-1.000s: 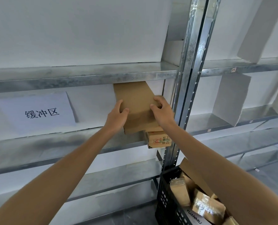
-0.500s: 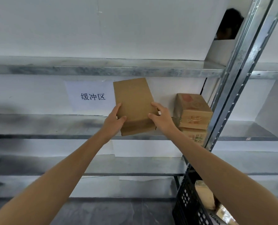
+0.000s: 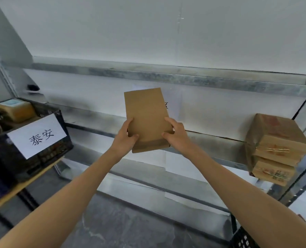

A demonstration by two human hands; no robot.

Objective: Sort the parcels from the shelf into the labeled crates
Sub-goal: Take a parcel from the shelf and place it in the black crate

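Standing near-upright in the air before the shelf (image 3: 211,138), the parcel (image 3: 146,119) is a flat, plain brown carton, long axis vertical. The left hand (image 3: 125,136) and right hand (image 3: 175,135) clamp its lower sides. The labelled crate (image 3: 5,158) lies well to the left, nearer the left hand.
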